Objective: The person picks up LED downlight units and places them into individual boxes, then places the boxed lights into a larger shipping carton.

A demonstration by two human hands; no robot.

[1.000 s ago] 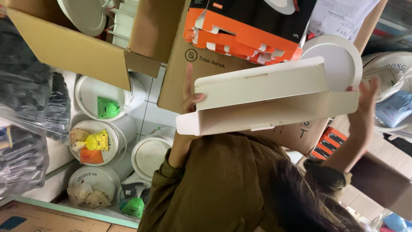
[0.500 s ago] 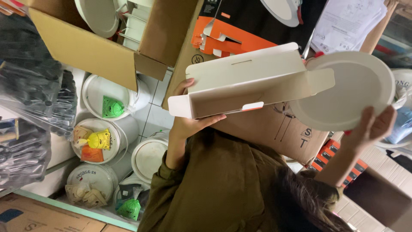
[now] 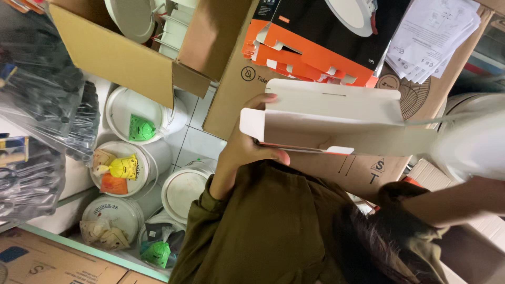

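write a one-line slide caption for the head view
Left hand grips an open white cardboard box; right hand side holds a blurred round white panel beside it.

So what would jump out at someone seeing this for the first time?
Probably the open white carton in the middle, held at its end by the left hand. At the right edge, a round white disc is a blur, and the right hand itself cannot be seen. Round white tubs crowd the lower left.

left hand (image 3: 247, 147): raised, fingers curled in a grip | right forearm (image 3: 452, 202): stretched sideways, its hand blurred
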